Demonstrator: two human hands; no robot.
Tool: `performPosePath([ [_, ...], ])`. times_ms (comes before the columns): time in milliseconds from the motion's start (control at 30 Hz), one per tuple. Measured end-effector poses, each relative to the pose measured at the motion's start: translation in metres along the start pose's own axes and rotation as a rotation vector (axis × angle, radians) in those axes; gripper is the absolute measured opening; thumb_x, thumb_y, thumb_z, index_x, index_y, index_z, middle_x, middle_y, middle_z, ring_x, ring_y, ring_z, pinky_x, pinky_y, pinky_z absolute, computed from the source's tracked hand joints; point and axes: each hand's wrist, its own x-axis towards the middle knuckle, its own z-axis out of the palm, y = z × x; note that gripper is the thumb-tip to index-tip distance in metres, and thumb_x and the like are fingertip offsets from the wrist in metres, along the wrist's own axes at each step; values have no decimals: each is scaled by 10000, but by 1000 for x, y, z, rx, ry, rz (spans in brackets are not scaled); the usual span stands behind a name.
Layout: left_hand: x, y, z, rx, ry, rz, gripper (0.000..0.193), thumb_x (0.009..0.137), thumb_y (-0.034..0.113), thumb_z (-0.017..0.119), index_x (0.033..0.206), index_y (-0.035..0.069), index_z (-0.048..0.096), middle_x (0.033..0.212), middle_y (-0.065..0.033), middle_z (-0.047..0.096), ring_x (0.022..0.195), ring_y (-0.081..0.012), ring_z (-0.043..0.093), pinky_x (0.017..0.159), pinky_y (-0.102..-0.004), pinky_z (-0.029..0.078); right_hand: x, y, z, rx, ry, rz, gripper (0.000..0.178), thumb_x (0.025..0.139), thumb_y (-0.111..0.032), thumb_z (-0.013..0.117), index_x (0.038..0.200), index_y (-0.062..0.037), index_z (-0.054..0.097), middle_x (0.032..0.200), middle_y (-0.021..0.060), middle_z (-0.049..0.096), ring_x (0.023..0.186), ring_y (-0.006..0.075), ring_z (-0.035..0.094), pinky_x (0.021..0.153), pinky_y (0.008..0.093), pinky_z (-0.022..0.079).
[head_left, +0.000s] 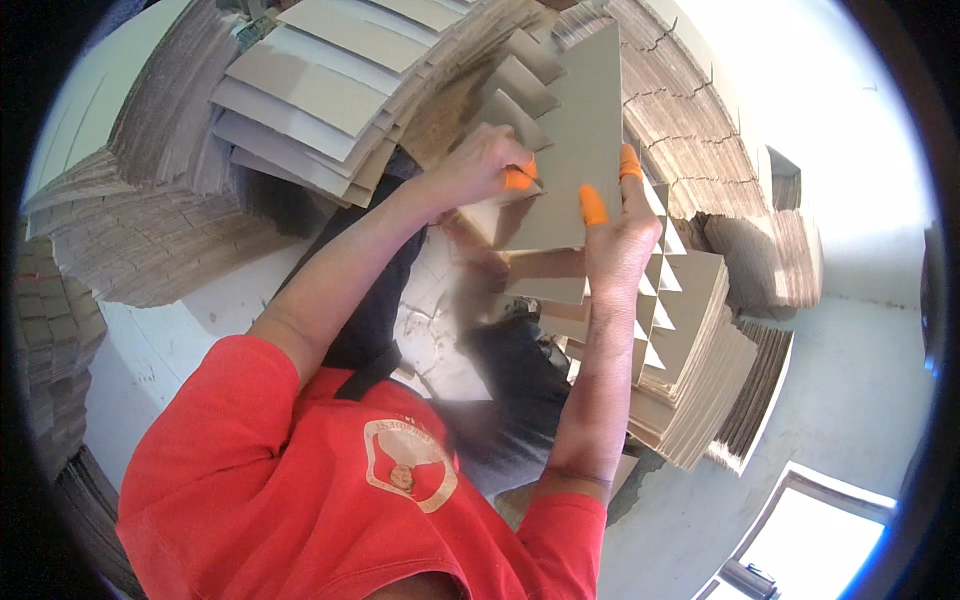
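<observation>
A long, pale cardboard strip (588, 120) stands on edge in front of me, with several short cardboard cross pieces (523, 85) slotted along its left side. My right hand (622, 235) grips the strip's near end, thumb on its face and a finger at its right edge. My left hand (488, 165) is closed at the strip's left side, pinching a cardboard cross piece near the join. Orange covers wrap fingertips on both hands. Right beside the strip, pointed corners of more interlocked cardboard pieces (665, 285) stick out; their lower parts are partly hidden.
At upper left lies a fanned pile of cardboard sheets (310, 75). Tall cardboard stacks (170, 100) rise at far left, and others (690, 130) at the right. A lower stack (700, 360) stands near my right forearm. A bright window (815, 540) is at lower right.
</observation>
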Motion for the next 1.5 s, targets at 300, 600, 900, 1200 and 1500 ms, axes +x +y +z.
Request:
performPosePath([
  [300, 2, 7, -4, 17, -57, -1, 196, 705, -61, 652, 854, 56, 700, 770, -122, 636, 807, -320, 587, 742, -432, 458, -1, 13, 28, 43, -435, 106, 600, 812, -22, 708, 1359, 43, 471, 950, 242, 680, 738, 269, 684, 667, 365, 546],
  [600, -3, 9, -2, 265, 3, 91, 290, 723, 18, 694, 998, 108, 714, 900, -74, 673, 950, -272, 614, 986, -466, 399, -24, 26, 23, -246, -236, 52, 619, 842, -227, 736, 1360, 0, 485, 885, 219, 685, 816, 378, 677, 672, 449, 524],
  [900, 32, 49, 12, 499, -371, 246, 717, 751, -38, 615, 1430, 71, 413, 1551, -71, 346, 1484, -313, 177, 1202, -495, 190, -73, 135, -66, -344, -122, 364, 368, 930, -355, 627, 1024, -2, 672, 812, 259, 667, 799, 438, 659, 703, 492, 509],
  [1200, 104, 7, 74, 279, -804, 413, 577, 767, 120, 705, 1325, 124, 556, 1364, -96, 542, 1350, -308, 409, 1158, -452, 258, -116, 82, -93, 287, -255, 446, 284, 888, -138, 715, 1132, 3, 676, 753, 51, 672, 564, 76, 535, 535, 246, 464],
  [1500, 162, 77, 21, -133, -323, 131, 245, 868, 184, 695, 1036, 6, 701, 791, -92, 704, 682, -121, 615, 667, -299, 500, -143, 26, -181, -283, 917, -141, 302, 908, -112, 604, 1178, 20, 617, 1118, 224, 651, 976, 309, 642, 758, 385, 544],
])
